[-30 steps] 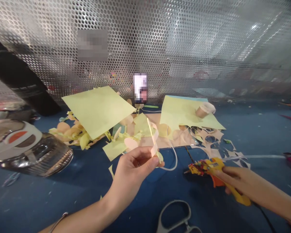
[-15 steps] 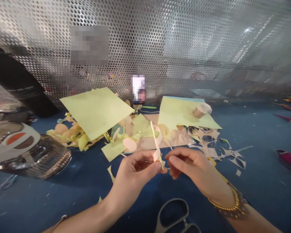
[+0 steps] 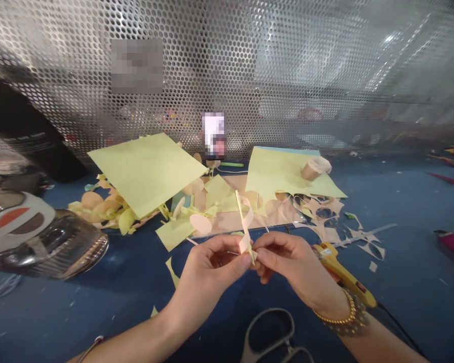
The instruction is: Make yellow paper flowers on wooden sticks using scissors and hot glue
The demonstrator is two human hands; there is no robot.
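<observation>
Between thumb and fingers, my left hand pinches a thin yellow paper stick that stands nearly upright. A pale pink paper strip curls around the stick in a loose spiral. My right hand is closed at the strip's lower end, its fingertips close against those of my left hand. A small pale tip of paper shows between the two hands. Scissor handles lie on the blue table below the hands.
Yellow sheets and paper petals lie behind the hands. A yellow glue gun is beside my right wrist. A roll of tape, paper scraps, a clear container, a black bottle and a phone stand or lie around.
My right hand has moved left, up to the paper at my left fingertips. More of the glue gun now shows beside the right wrist.
</observation>
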